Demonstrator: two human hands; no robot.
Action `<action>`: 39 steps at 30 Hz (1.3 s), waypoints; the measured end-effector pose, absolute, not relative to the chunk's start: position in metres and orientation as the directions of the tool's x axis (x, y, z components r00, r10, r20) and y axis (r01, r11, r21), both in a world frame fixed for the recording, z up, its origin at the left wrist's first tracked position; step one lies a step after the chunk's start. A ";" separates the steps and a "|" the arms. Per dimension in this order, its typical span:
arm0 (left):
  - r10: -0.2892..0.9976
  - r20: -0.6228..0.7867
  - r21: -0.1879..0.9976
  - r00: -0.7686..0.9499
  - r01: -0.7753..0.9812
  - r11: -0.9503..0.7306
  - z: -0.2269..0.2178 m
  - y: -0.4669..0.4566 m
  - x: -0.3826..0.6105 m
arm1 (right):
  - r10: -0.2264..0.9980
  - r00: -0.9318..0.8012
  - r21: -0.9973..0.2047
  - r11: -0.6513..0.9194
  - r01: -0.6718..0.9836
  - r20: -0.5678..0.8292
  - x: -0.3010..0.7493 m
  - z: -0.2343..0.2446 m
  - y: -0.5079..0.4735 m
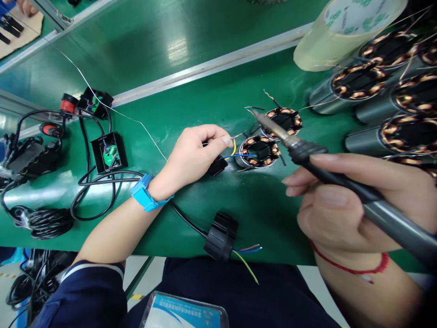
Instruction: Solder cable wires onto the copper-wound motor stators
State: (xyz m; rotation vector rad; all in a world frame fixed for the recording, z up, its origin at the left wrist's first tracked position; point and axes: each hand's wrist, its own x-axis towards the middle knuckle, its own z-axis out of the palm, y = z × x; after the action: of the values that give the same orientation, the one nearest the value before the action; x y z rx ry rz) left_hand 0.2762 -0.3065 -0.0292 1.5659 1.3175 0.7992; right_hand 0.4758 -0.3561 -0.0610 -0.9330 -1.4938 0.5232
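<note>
At centre frame, wire ends (235, 137) are pinched by the left hand (201, 146), just beside a copper-wound core (261, 151). A soldering iron (372, 202) is gripped at right by the right hand (348, 223), its tip apart from the pinched ends — these are best held still, heated first, then fed with the thin solder strand (139, 122), the yellow wire (234, 148) kept clear.

Assembly workshop: soldering iron (307, 149), stators (260, 151), green bench (269, 205)
</note>
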 end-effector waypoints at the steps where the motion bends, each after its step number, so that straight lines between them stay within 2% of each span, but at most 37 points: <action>1: 0.973 -0.075 0.924 0.220 0.383 -0.015 -0.029 -0.306 0.276 | 0.789 0.038 -0.771 0.586 0.250 0.613 0.474 -0.058 -0.355; 3: 0.973 -0.073 0.925 0.219 0.379 -0.016 -0.030 -0.306 0.275 | 0.786 -0.037 -0.765 0.611 0.203 0.617 0.470 -0.048 -0.353; 5: 0.973 -0.068 0.927 0.222 0.375 -0.021 -0.031 -0.305 0.275 | 0.818 -0.123 -0.795 0.575 0.193 0.562 0.468 -0.036 -0.350; 7: 0.972 -0.067 0.928 0.225 0.372 -0.022 -0.032 -0.304 0.274 | 0.820 -0.221 -0.763 0.572 0.302 0.527 0.468 -0.025 -0.345; 9: 0.970 -0.085 0.928 0.226 0.372 -0.006 -0.032 -0.303 0.273 | 0.822 -0.285 -0.682 0.568 0.461 0.493 0.468 -0.019 -0.339; 11: 0.966 -0.110 0.930 0.234 0.366 0.017 -0.030 -0.302 0.273 | 0.822 -0.287 -0.634 0.564 0.529 0.492 0.466 -0.021 -0.334; 16: 0.951 -0.117 0.942 0.287 0.335 0.015 -0.028 -0.300 0.271 | 0.837 -0.202 -0.704 0.539 0.463 0.508 0.456 -0.038 -0.336; 19: 0.953 -0.103 0.941 0.286 0.337 0.001 -0.029 -0.300 0.269 | 0.864 -0.162 -0.723 0.490 0.488 0.476 0.452 -0.046 -0.341; 24: 0.956 -0.008 0.899 0.295 0.421 -0.123 -0.030 -0.302 0.268 | 0.858 -0.198 -0.664 0.496 0.560 0.474 0.454 -0.050 -0.341; 26: 0.954 0.122 0.814 0.273 0.522 -0.254 -0.028 -0.306 0.268 | 0.835 -0.226 -0.644 0.535 0.547 0.502 0.454 -0.051 -0.340; 29: 0.889 0.388 0.620 0.241 0.645 -0.446 -0.018 -0.316 0.270 | 0.808 -0.248 -0.657 0.581 0.481 0.534 0.453 -0.051 -0.342; 31: 0.840 0.475 0.520 0.261 0.687 -0.507 -0.009 -0.326 0.272 | 0.798 -0.254 -0.669 0.599 0.440 0.547 0.453 -0.052 -0.343; 33: 0.836 0.426 0.417 0.344 0.746 -0.520 -0.001 -0.339 0.275 | 0.783 -0.261 -0.667 0.619 0.416 0.564 0.453 -0.053 -0.343; 35: 0.856 0.288 0.248 0.429 0.830 -0.499 0.001 -0.350 0.279 | 0.774 -0.262 -0.663 0.630 0.403 0.576 0.452 -0.054 -0.343; 37: 0.878 0.169 0.044 0.448 0.886 -0.461 -0.002 -0.358 0.283 | 0.766 -0.257 -0.658 0.639 0.398 0.589 0.451 -0.054 -0.344; 39: 0.889 0.140 -0.098 0.435 0.900 -0.425 -0.010 -0.362 0.286 | 0.757 -0.261 -0.653 0.651 0.387 0.599 0.449 -0.053 -0.344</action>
State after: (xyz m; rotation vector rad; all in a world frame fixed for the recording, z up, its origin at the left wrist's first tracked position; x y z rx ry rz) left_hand 0.2859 -0.3615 -0.0096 2.7921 1.7558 0.1106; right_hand 0.4486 -0.3441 -0.0528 -0.9044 -1.8789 0.4681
